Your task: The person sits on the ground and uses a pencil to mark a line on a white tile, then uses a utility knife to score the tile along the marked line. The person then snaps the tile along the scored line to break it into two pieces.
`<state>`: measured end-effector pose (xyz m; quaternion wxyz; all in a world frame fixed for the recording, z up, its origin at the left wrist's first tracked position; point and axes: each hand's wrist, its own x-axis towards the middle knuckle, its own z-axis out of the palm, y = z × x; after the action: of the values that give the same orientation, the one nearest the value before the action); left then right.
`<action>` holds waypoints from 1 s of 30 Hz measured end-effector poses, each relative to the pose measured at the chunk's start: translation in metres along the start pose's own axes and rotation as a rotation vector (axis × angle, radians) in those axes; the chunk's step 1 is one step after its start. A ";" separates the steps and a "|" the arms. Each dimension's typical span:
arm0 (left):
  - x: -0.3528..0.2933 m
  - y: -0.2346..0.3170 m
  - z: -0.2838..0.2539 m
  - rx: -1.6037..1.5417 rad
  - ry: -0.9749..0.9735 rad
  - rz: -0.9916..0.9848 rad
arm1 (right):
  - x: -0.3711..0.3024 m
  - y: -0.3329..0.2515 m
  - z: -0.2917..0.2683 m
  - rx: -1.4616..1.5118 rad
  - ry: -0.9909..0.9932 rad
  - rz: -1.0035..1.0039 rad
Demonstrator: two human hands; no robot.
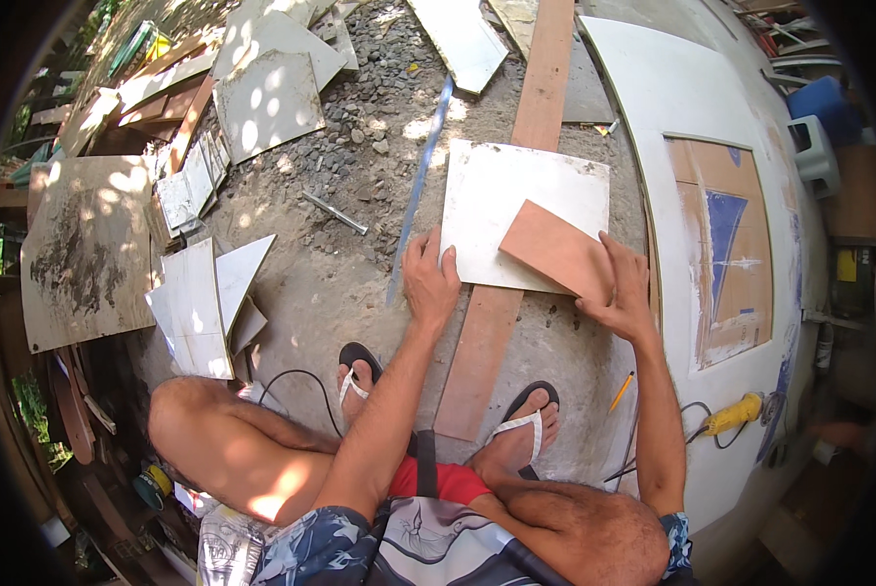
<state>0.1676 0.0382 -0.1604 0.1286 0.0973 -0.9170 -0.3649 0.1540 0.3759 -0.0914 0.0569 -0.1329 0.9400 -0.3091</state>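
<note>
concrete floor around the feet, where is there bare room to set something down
One bare patch lies between the metal rod, left foot and broken white pieces; another lies between the plank and pencil, below the white board. It is crowded around the left hand, right hand and brown piece, and at upper left among gravel and slabs.

blue-white patterned sleeves (pixel 321 542) | grey printed shirt (pixel 438 547) | 2 black flip-flops (pixel 361 351) | white straps (pixel 518 422)

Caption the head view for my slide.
Right hand grips a small brown board over a white panel laid across a long plank; left hand at the panel's edge.
</note>
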 end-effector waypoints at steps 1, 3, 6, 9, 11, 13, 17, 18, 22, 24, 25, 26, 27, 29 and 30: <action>0.002 -0.001 0.001 0.013 0.009 0.018 | -0.006 -0.003 0.004 0.081 0.061 0.063; 0.007 -0.004 -0.001 -0.123 0.014 -0.080 | -0.012 -0.009 0.013 0.242 0.154 0.240; -0.007 -0.008 -0.005 -0.233 0.068 -0.164 | -0.011 -0.036 0.036 0.536 0.181 0.447; -0.039 -0.010 -0.009 -0.173 0.094 -0.293 | 0.002 -0.071 0.068 0.354 0.296 0.453; -0.060 -0.007 -0.013 -0.127 0.058 -0.428 | 0.019 -0.097 0.089 0.137 0.369 0.427; -0.069 -0.002 -0.023 -0.111 -0.005 -0.585 | 0.033 -0.124 0.111 -0.039 0.416 0.411; -0.047 0.004 -0.029 -0.073 0.023 -0.379 | 0.039 -0.140 0.135 -0.083 0.394 0.441; -0.037 0.007 -0.026 -0.017 0.060 -0.169 | 0.038 -0.136 0.133 -0.046 0.441 0.444; -0.024 0.049 0.003 0.161 -0.188 0.236 | 0.030 -0.100 0.105 0.373 0.548 0.510; -0.025 0.072 0.025 0.162 -0.392 0.369 | 0.026 -0.086 0.084 0.782 0.556 0.512; -0.024 0.077 0.034 0.172 -0.488 0.452 | 0.022 -0.080 0.072 0.898 0.538 0.504; -0.024 0.073 0.040 0.197 -0.578 0.528 | 0.020 -0.077 0.061 1.017 0.512 0.491; -0.018 0.060 0.051 0.313 -0.566 0.553 | 0.017 -0.074 0.053 1.123 0.487 0.427; 0.019 0.034 0.045 0.409 -0.522 0.477 | 0.001 -0.062 0.040 1.340 0.421 0.345; 0.043 0.017 0.036 0.457 -0.496 0.440 | -0.004 -0.061 0.037 1.343 0.377 0.294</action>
<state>0.1141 0.0619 -0.1663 -0.0466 -0.1665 -0.9767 -0.1276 0.1783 0.3088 -0.0846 0.0042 0.1145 0.5483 -0.8284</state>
